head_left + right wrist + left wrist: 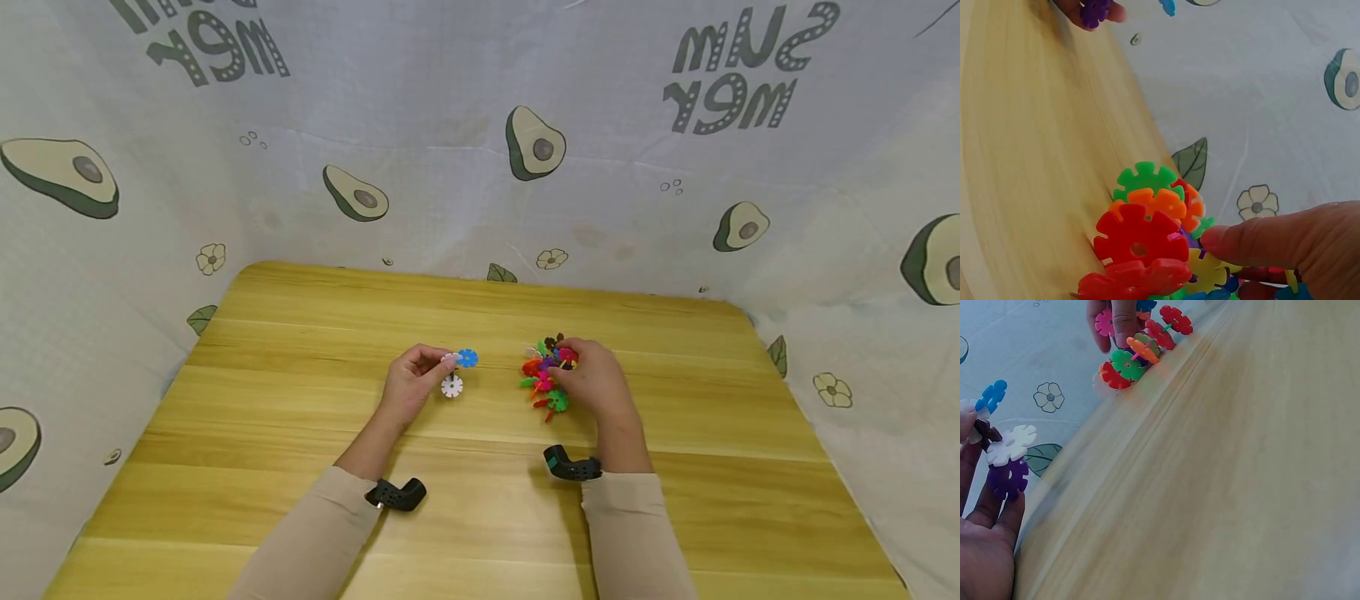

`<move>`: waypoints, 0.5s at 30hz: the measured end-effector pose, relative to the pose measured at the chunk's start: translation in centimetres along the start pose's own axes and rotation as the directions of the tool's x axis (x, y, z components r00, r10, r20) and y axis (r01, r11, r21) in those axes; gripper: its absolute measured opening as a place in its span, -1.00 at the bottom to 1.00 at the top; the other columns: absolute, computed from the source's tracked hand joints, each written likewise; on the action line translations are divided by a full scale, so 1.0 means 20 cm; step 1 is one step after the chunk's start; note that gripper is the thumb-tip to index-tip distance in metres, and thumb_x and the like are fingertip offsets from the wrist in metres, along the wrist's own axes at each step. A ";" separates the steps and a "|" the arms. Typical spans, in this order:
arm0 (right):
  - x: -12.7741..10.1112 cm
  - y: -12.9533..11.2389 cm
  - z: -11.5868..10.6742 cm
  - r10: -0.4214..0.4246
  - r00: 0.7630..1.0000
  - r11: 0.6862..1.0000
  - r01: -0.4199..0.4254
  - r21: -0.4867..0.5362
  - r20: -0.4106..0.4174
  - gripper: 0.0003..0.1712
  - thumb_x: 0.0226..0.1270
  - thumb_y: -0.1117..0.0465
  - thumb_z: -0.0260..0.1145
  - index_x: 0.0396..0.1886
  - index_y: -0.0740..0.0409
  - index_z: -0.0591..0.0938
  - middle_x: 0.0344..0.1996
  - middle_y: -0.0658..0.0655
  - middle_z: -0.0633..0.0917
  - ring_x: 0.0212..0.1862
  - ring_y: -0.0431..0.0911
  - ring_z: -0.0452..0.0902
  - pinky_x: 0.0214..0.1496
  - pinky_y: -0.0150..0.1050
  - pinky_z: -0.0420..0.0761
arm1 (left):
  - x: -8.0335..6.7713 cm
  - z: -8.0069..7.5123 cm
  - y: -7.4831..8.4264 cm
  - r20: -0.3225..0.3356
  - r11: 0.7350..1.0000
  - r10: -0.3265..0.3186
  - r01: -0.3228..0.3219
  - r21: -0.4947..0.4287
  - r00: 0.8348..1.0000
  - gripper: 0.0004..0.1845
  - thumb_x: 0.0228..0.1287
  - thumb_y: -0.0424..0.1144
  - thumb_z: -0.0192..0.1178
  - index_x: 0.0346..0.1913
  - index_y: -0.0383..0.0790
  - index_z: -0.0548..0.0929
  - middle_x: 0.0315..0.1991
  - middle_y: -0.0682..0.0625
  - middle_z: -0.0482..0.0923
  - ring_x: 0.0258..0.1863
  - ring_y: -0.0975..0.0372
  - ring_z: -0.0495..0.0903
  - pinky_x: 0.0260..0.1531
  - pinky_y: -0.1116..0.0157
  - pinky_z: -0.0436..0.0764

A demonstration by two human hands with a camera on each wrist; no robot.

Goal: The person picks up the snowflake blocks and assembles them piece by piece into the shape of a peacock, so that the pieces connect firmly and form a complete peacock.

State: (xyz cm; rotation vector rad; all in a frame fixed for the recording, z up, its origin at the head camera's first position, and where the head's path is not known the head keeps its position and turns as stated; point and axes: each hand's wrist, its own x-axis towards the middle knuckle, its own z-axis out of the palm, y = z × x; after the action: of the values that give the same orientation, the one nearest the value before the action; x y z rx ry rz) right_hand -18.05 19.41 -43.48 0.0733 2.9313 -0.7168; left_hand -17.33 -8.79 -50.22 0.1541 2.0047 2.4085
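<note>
Avocado-printed cloth (480,125) hangs behind and to both sides of the wooden table (300,417) where I am working, with flowers, leaves and grey lettering scattered over it. Near the middle of the table my left hand (411,385) pinches a small joined piece of snowflake discs (1004,453) at my fingertips: a blue disc (468,358) sticks out on the far side, a white disc (452,386) hangs lower toward me, and in the left wrist view a purple disc (1007,478) sits right under the white one, resting against my fingers. To the right, apart from that piece, my right hand (596,383) lies on a larger cluster of discs (546,379) that rests on the table, my fingers curled over its far side. That cluster mixes red, green, orange, pink and yellow discs slotted into each other at angles; the right wrist view shows a red disc (1138,240) in front, an orange one (1154,201) and a green one (1144,178) behind it, and my thumb (1260,240) pressing on the cluster from the side. Both my forearms wear beige sleeves (315,542), and a black wrist camera (397,494) sits at each wrist.
</note>
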 end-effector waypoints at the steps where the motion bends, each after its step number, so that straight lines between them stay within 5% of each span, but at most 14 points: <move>1: 0.00 0.00 0.00 0.000 1.000 1.000 0.000 -0.003 -0.004 -0.39 0.37 0.11 0.42 0.35 0.23 0.53 0.33 0.39 0.55 0.37 0.32 0.43 0.42 0.26 0.46 | 0.00 0.00 0.00 0.003 1.000 0.001 -0.001 -0.001 1.000 -0.77 0.34 -0.40 0.34 -0.05 -0.51 0.63 -0.26 0.21 0.70 -0.21 0.36 0.70 -0.11 0.47 0.72; 6: 0.00 -0.01 0.01 -0.019 0.999 0.999 0.020 0.043 -0.036 -0.43 0.38 0.09 0.42 0.31 0.21 0.56 0.30 0.36 0.59 0.34 0.29 0.48 0.40 0.23 0.50 | 0.00 0.00 0.00 0.009 1.000 0.001 -0.001 -0.015 1.000 -0.76 0.34 -0.40 0.33 -0.04 -0.52 0.62 -0.26 0.20 0.70 -0.22 0.36 0.71 -0.12 0.47 0.72; 10: 0.00 -0.01 0.03 0.007 0.998 0.979 0.007 0.205 -0.064 -0.45 0.40 0.02 0.41 0.30 0.10 0.58 0.27 0.28 0.62 0.28 0.20 0.54 0.33 0.13 0.60 | 0.00 0.00 0.00 0.004 1.000 0.004 -0.004 -0.030 1.000 -0.77 0.35 -0.42 0.32 -0.05 -0.51 0.61 -0.26 0.19 0.71 -0.25 0.36 0.71 -0.13 0.47 0.72; 15: 0.02 -0.01 0.07 0.032 0.991 0.864 0.040 0.501 -0.133 -0.49 0.34 -0.02 0.47 0.18 0.11 0.65 0.15 0.17 0.66 0.11 0.04 0.54 0.10 -0.32 0.69 | 0.00 0.00 0.00 -0.019 0.999 0.003 -0.004 -0.051 1.000 -0.80 0.34 -0.43 0.32 -0.07 -0.48 0.61 -0.26 0.19 0.71 -0.28 0.35 0.70 -0.18 0.48 0.70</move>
State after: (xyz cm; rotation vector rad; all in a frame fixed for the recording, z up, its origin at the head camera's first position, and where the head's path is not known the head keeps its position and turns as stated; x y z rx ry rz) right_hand -18.35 18.50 -44.70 0.1701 2.7768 -1.5190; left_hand -17.35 -8.85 -50.30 0.1355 1.9493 2.4705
